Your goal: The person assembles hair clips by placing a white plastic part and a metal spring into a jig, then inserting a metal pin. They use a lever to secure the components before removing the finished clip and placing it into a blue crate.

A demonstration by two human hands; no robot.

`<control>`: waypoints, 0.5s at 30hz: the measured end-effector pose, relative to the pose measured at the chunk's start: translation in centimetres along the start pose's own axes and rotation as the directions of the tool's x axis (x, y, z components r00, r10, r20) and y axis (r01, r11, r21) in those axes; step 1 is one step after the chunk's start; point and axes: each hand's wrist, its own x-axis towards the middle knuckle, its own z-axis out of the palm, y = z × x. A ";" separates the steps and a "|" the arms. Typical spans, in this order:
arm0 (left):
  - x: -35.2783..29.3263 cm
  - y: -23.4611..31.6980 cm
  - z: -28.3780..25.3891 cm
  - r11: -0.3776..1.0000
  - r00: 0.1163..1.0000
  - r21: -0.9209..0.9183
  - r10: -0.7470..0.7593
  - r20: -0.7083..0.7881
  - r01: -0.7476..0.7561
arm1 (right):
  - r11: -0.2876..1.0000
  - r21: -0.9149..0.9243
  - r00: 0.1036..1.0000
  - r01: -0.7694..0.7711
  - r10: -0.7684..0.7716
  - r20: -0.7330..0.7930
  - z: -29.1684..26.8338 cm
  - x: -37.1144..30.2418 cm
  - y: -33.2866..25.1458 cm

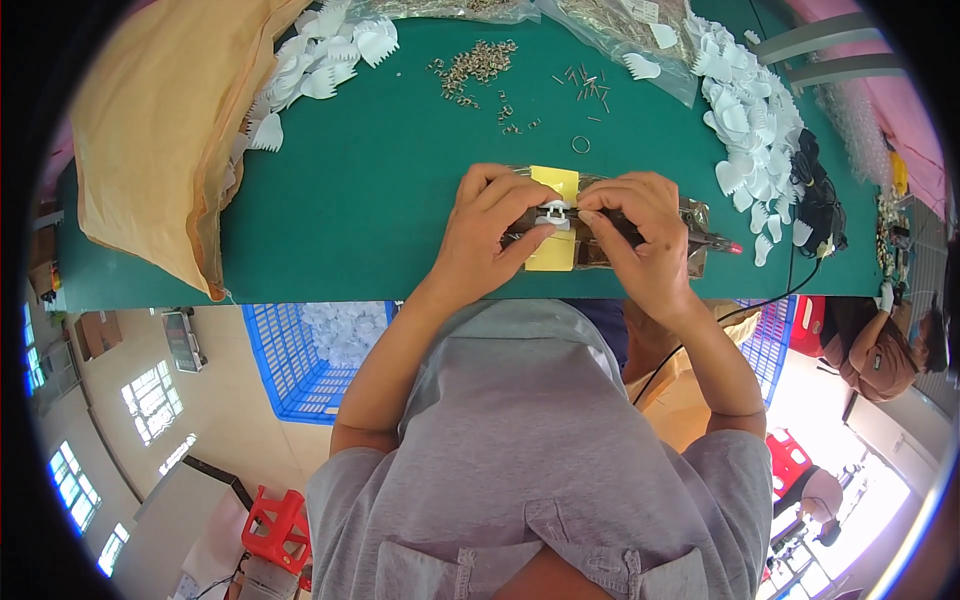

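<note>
Between the thumb and fingers of my left hand (490,228) is a small white plastic part (554,215) with a slotted middle. Close against its right side, my right hand (640,225) has thumb and forefinger pressed together; whatever they pinch is too small to make out. Both hands rest over a dark elongated block wrapped in brown tape (597,250), with a yellow strip (551,252) running across it under the white part. From the block's right end a dark, pointed tool with a red tip (735,247) sticks out.
Beyond my hands lie small metal clips (478,68), loose metal pins (590,85) and a ring (580,144). White comb-edged pieces (745,115) are heaped at right, beside a black cable bundle (818,195). A large brown paper sack (160,130) stands left. A blue crate (290,370) sits below the table edge.
</note>
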 end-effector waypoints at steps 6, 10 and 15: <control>0.1 -0.1 0.2 1.000 1.000 -0.023 -0.013 -0.017 0.012 | 1.000 0.014 0.999 -0.026 0.027 -0.033 0.2 -0.1 -0.4; 0.1 -0.1 0.1 1.000 1.000 -0.005 -0.007 -0.012 0.007 | 0.998 0.038 0.998 -0.055 0.056 -0.039 0.4 -0.3 -0.3; 0.2 0.0 0.0 1.000 1.000 -0.012 -0.017 -0.012 0.017 | 0.998 0.032 0.998 -0.051 0.052 -0.027 0.4 -0.3 -0.5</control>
